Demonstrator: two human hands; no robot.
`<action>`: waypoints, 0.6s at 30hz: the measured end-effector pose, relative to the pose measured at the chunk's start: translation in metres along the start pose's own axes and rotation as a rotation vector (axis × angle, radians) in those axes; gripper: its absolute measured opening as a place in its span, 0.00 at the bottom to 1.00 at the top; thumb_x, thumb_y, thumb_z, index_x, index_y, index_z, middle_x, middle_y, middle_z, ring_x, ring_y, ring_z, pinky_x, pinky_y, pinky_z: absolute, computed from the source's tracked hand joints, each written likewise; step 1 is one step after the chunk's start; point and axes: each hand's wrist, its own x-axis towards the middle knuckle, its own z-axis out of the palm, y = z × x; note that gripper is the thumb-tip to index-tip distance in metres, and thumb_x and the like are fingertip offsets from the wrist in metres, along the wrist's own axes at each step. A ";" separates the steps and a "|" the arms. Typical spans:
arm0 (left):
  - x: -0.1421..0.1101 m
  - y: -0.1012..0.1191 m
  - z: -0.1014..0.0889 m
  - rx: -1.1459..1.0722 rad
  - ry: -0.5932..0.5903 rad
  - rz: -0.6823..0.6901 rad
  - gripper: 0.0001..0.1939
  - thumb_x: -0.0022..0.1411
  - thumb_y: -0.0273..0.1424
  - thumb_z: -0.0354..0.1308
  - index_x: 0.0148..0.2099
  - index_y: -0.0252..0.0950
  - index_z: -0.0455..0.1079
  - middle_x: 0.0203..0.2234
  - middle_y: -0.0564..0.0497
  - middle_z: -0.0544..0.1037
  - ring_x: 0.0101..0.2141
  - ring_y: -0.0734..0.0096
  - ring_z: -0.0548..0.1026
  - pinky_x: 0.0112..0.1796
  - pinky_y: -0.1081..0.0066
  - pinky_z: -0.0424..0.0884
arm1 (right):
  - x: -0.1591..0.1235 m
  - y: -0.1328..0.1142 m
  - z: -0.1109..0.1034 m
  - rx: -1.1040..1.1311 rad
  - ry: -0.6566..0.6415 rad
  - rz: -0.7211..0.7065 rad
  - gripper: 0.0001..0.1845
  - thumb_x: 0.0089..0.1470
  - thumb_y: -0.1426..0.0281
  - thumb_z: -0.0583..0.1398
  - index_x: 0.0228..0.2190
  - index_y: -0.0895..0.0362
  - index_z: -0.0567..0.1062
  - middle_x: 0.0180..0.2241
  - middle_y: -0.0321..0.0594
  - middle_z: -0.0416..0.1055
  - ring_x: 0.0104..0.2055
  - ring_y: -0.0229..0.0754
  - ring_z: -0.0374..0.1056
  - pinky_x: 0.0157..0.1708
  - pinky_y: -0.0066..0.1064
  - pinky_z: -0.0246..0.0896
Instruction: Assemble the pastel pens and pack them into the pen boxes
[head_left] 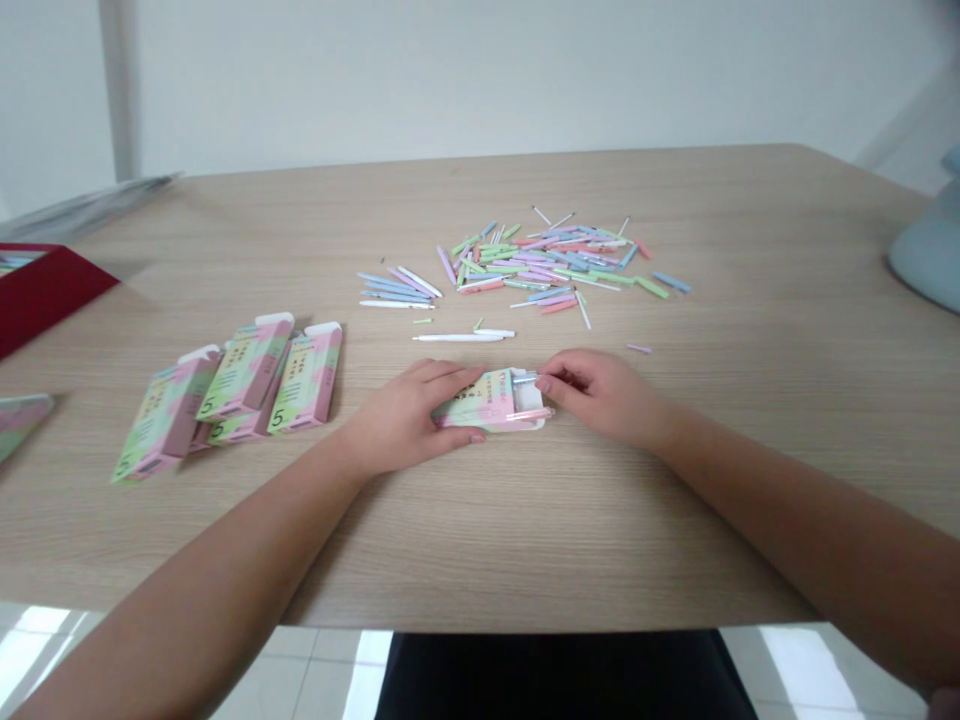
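Note:
A small pink and green printed box (491, 398) lies flat on the table with its open end to the right. My left hand (420, 412) holds it down, fingers over the top edge and thumb along the near edge. At the open end, my right hand (592, 395) pinches a slim pale-blue pen (527, 378) that sits partly inside the box. A pink pen (531, 413) sticks out of the same opening near the lower edge. Just beyond the box lie white pen parts (461, 337).
Several similar boxes (247, 370) are stacked at the left, by a red container (49, 295). A pastel heap of pen parts (555, 255) spreads at the back, with a smaller group of pens (397, 287) left of it. A pale blue-grey object (930, 245) stands far right.

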 end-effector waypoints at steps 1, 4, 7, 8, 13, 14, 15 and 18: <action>0.000 0.000 0.000 0.005 -0.005 -0.003 0.38 0.65 0.49 0.64 0.70 0.38 0.62 0.59 0.38 0.74 0.56 0.52 0.73 0.57 0.53 0.71 | -0.001 -0.002 0.001 -0.018 -0.011 0.015 0.13 0.65 0.59 0.60 0.37 0.53 0.81 0.33 0.38 0.79 0.32 0.41 0.71 0.31 0.33 0.62; 0.000 0.001 -0.001 0.013 -0.019 0.000 0.38 0.65 0.49 0.64 0.71 0.37 0.62 0.59 0.38 0.74 0.57 0.52 0.73 0.58 0.54 0.70 | -0.003 -0.006 0.004 0.005 -0.023 0.052 0.14 0.66 0.58 0.59 0.39 0.53 0.81 0.35 0.38 0.80 0.34 0.42 0.72 0.33 0.34 0.63; 0.000 0.002 -0.001 0.015 -0.029 0.009 0.38 0.65 0.49 0.64 0.70 0.37 0.62 0.59 0.39 0.74 0.57 0.54 0.73 0.58 0.55 0.70 | -0.004 -0.008 0.007 0.077 -0.021 0.100 0.13 0.65 0.59 0.60 0.39 0.53 0.81 0.35 0.38 0.80 0.35 0.42 0.73 0.34 0.34 0.64; 0.001 0.003 -0.001 0.017 -0.034 0.010 0.38 0.65 0.49 0.64 0.70 0.38 0.62 0.59 0.39 0.74 0.57 0.54 0.73 0.57 0.56 0.70 | -0.004 -0.008 0.008 0.107 -0.018 0.116 0.13 0.64 0.59 0.61 0.39 0.53 0.81 0.35 0.38 0.80 0.34 0.42 0.73 0.34 0.34 0.65; 0.002 0.003 -0.001 0.018 -0.046 0.008 0.38 0.65 0.50 0.64 0.71 0.39 0.62 0.59 0.39 0.74 0.56 0.53 0.73 0.57 0.55 0.70 | -0.001 -0.005 0.009 0.229 -0.033 0.193 0.11 0.62 0.59 0.62 0.35 0.53 0.79 0.29 0.35 0.76 0.31 0.40 0.70 0.31 0.32 0.62; 0.002 0.003 0.000 0.017 -0.045 0.009 0.39 0.65 0.50 0.64 0.71 0.39 0.62 0.59 0.39 0.74 0.56 0.52 0.74 0.57 0.55 0.71 | -0.001 -0.004 0.009 0.238 -0.035 0.215 0.11 0.61 0.59 0.63 0.34 0.53 0.79 0.29 0.35 0.76 0.31 0.40 0.69 0.30 0.32 0.61; 0.002 0.003 0.000 0.016 -0.045 0.011 0.39 0.65 0.50 0.64 0.71 0.39 0.62 0.59 0.39 0.74 0.56 0.52 0.74 0.57 0.55 0.71 | 0.000 -0.003 0.008 0.248 -0.036 0.237 0.11 0.60 0.59 0.63 0.34 0.53 0.79 0.29 0.35 0.76 0.31 0.40 0.69 0.30 0.32 0.61; 0.002 0.005 0.000 0.024 -0.054 0.020 0.39 0.65 0.50 0.63 0.71 0.39 0.61 0.59 0.39 0.74 0.56 0.53 0.73 0.57 0.55 0.71 | 0.000 -0.003 0.007 0.313 -0.039 0.307 0.09 0.58 0.60 0.64 0.33 0.53 0.78 0.28 0.35 0.75 0.30 0.40 0.68 0.31 0.32 0.62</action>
